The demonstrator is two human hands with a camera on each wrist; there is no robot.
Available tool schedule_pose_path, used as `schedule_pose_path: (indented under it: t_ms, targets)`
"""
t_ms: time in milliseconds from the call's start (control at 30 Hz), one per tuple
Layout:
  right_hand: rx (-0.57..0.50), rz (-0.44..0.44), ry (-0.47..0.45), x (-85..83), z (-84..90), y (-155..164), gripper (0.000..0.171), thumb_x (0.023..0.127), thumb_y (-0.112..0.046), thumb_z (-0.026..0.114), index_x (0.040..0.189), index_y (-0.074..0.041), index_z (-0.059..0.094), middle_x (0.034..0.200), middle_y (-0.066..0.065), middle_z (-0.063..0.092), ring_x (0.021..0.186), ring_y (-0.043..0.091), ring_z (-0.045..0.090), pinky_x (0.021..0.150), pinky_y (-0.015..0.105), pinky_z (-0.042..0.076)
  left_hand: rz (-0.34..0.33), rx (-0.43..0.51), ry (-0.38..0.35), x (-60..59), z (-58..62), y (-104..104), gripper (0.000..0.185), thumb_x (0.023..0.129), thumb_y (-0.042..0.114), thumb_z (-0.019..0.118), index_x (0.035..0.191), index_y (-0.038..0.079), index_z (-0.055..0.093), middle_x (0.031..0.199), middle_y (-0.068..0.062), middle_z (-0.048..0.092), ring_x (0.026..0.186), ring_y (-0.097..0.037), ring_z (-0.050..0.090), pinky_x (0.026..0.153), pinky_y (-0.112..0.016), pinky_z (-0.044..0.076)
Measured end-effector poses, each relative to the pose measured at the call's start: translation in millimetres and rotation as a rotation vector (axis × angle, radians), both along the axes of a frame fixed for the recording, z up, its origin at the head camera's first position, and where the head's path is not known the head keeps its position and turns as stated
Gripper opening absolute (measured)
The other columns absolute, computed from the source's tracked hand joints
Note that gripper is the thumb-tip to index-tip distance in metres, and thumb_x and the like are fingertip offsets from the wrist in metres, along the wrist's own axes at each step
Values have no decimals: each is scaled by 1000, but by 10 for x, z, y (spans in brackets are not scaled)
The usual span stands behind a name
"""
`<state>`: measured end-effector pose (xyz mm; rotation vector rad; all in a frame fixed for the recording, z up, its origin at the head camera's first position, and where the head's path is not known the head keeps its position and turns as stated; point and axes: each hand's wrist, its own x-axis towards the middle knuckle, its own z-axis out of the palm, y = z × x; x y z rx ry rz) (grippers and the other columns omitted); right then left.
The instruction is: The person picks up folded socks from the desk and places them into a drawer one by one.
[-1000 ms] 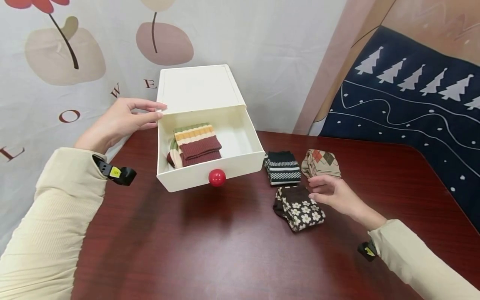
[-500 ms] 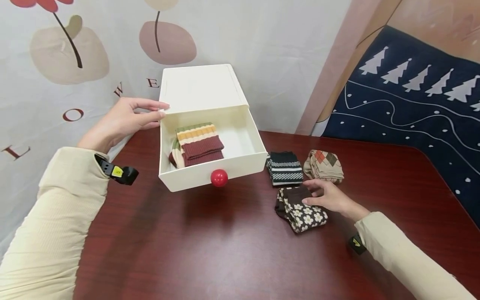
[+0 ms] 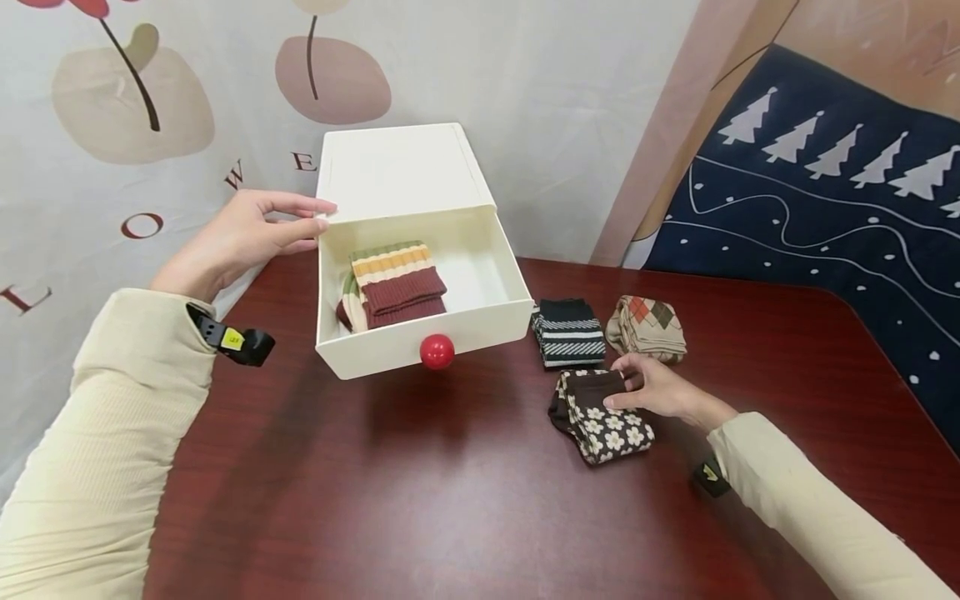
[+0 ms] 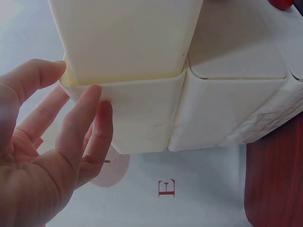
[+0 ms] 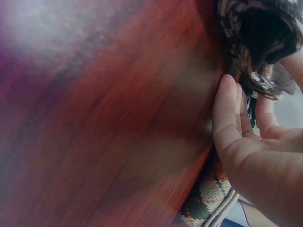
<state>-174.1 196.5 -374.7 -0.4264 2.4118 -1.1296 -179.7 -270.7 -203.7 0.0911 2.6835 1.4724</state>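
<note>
here, the left hand (image 3: 243,237), thumb and fingers loosely parted, rests its fingertips against the front left corner of a white case (image 3: 405,171), which stands near the far edge of the dark red bench (image 3: 450,517). a drawer (image 3: 491,329) with a red knob (image 3: 437,352) projects from the case and contains folded multicoloured socks (image 3: 401,287). the right hand (image 3: 663,392) is at the floral socks (image 3: 611,429), its thumb above them and its fingers spread apart along their far side; whether the thumb touches them cannot be told. these socks lie farther from the bench's far edge than the black-and-white socks (image 3: 570,333) and the argyle socks (image 3: 652,327), the latter nearest the bench's far right corner.
</note>
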Motion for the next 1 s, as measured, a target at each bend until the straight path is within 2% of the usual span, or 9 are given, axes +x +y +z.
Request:
schedule_pose_path:
  t_ms: [200,367,567,767,1000]
  targets:
    - [-10,-10,32,47,-13,14,46,74,-17,73,100,1,40,105,17,43,93,29,44,70,30,45,4,6,6,2,-3,0,48,85,24,60,126,2,48,125,-10,42,89,0,56,77,-14,50]
    - [-33,11,38,88,3,17,46,76,-18,71,101,0,37,105,17,39,93,29,41,70,30,43,5,-3,10,7,-5,-10,48,85,25,60,126,2,49,125,-10,42,89,0,56,78,-14,51]
    - [-186,28,3,137,-24,13,46,76,-11,70,103,0,35,111,19,33,100,31,36,69,31,48,13,-3,-1,23,-8,-31,49,84,28,61,126,5,49,126,-8,42,90,0,56,79,-15,50]
    - [-298,79,-57,224,-14,-2,42,79,-8,67,103,-2,32,106,15,34,93,25,43,65,31,51,12,0,-8,28,-3,-26,50,84,29,61,126,7,50,126,-8,42,92,-1,55,79,-14,50]
    - [-290,55,-49,344,129,-44,41,79,-10,67,104,-1,36,104,15,40,94,25,45,68,32,51,9,8,-4,29,-8,-23,49,84,28,61,126,7,50,125,-7,42,93,-2,54,79,-14,50]
